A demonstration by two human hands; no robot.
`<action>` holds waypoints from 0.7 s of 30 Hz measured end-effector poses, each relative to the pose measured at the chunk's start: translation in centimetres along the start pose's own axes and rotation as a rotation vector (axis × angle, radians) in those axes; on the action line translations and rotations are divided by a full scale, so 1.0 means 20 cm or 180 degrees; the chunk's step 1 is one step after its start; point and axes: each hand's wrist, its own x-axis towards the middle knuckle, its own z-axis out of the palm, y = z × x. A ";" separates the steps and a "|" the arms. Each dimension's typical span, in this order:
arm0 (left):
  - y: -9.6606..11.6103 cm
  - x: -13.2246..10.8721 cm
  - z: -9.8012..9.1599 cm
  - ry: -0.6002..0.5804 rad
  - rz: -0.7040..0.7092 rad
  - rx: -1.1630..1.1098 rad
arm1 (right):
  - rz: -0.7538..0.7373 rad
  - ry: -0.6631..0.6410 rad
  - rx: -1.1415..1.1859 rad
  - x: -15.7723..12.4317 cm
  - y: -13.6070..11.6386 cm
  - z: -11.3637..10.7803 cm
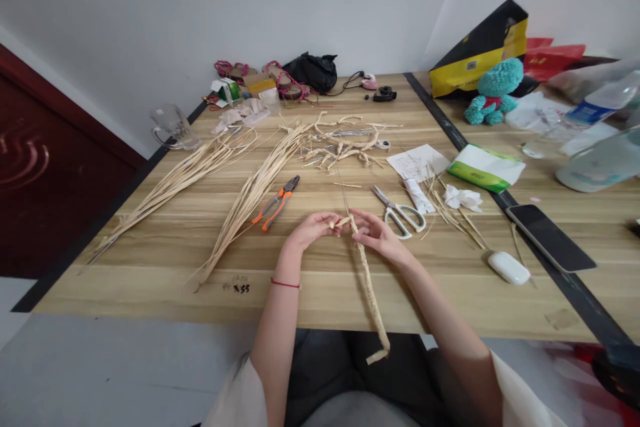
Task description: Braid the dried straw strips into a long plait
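Note:
A long stick wrapped in pale straw runs from between my hands down past the table's front edge, its lower end bent. Thin wires stick out of its upper end. My left hand is closed, pinching a loose strip of straw beside the wrapped end. Around the top of the stick, the fingers of my right hand are closed, steadying it. Orange-handled pliers lie left of my hands, and scissors with pale handles lie to the right.
Two straw bundles spread across the left side. Further back lie several wrapped branch pieces. A glass mug stands at the left edge. Rightward are a tissue pack, a phone, a white case and a turquoise crocheted toy.

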 end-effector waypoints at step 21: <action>-0.04 0.10 0.12 0.1095 0.0912 0.0724 | 0.0103 0.0068 0.0158 0.00 0.00 0.02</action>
